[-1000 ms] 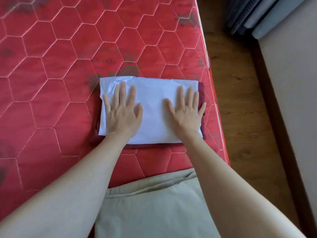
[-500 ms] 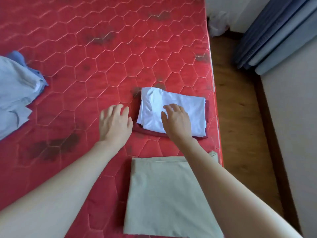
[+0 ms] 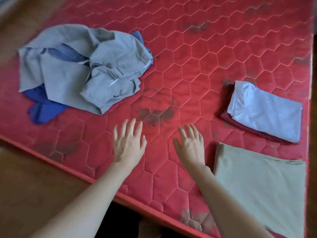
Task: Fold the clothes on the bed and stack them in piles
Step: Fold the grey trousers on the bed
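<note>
While my left hand (image 3: 127, 143) and right hand (image 3: 190, 146) hover, fingers spread and empty, over the stained red quilted mattress (image 3: 197, 66), I see brown wooden floor (image 3: 34, 182) alongside, crumpled grey clothes (image 3: 82, 66) far left.

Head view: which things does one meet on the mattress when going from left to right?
Blue garment → crumpled grey garment → left hand → right hand → folded beige cloth.
</note>
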The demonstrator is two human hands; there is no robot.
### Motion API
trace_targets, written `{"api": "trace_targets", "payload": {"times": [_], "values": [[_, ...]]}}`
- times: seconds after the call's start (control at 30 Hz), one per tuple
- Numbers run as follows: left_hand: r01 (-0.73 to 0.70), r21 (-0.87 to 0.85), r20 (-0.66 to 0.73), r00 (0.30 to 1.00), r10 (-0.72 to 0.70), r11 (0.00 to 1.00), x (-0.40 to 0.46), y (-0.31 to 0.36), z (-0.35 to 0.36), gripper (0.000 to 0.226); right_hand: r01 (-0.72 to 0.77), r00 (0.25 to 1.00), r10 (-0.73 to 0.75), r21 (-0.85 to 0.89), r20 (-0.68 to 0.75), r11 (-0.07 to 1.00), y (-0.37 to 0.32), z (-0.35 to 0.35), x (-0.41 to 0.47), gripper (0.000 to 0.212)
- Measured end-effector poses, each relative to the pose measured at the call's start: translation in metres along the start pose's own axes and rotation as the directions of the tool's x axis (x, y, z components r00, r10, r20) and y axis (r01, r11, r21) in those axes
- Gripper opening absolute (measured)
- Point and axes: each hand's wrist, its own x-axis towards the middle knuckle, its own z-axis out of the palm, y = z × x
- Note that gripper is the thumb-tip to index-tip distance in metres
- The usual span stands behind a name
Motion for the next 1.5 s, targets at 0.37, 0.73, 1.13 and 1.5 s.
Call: {"api": "trace_targets", "payload": {"times": [0.37, 0.73, 1.13, 1.5], "values": [[0.008, 0.035, 0.035, 0.999, -0.009, 0.999, 0.081, -0.202, 0.007, 0.068, 0.062, 0.985, -0.055, -0.034, 0.163, 0.998, -0.177, 0.082, 0.105, 0.065], [0.065, -0.22, 0.027, 0.998, -0.061, 0.973, 0.194, -0.226, 0.047, 0.074, 0.087, 0.994, -0.092, 0.078, 0.057, 0.993, -0.219, 0.112, 0.275, 0.068], [-0.109, -0.543, -0.232, 0.972, -0.024, 0.833, 0.188, -0.225, 0.002, 0.054, 0.115, 0.982, -0.074, 0.242, -0.173, 0.964, -0.217, 0.058, 0.252, 0.028], [-0.225, -0.49, -0.285, 0.954, 0.09, 0.842, -0.03, -0.179, -0.007, 0.039, 0.194, 0.968, -0.157, 0.186, -0.196, 0.963, -0.181, 0.024, 0.022, 0.016]]}}
